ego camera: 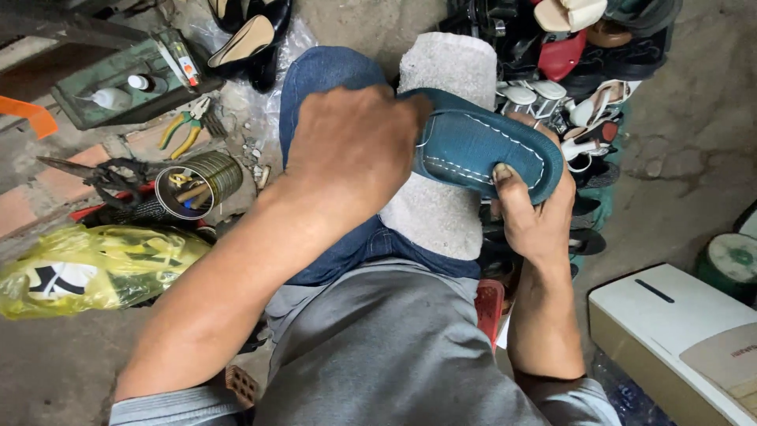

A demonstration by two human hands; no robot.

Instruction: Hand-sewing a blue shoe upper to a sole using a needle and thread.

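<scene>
The blue shoe sole [481, 146] lay across the grey pad [441, 205] on the knee, long axis left-right. The left hand [355, 142] gripped its near end; the right hand [532, 213] clasped its far end.

Left hand [355, 146] and right hand [532, 213] both grip a blue shoe [481, 146] with white stitching, sole up on a grey pad [445, 71] over the lap; tin can [197, 184], pliers [185, 126] on floor.
</scene>
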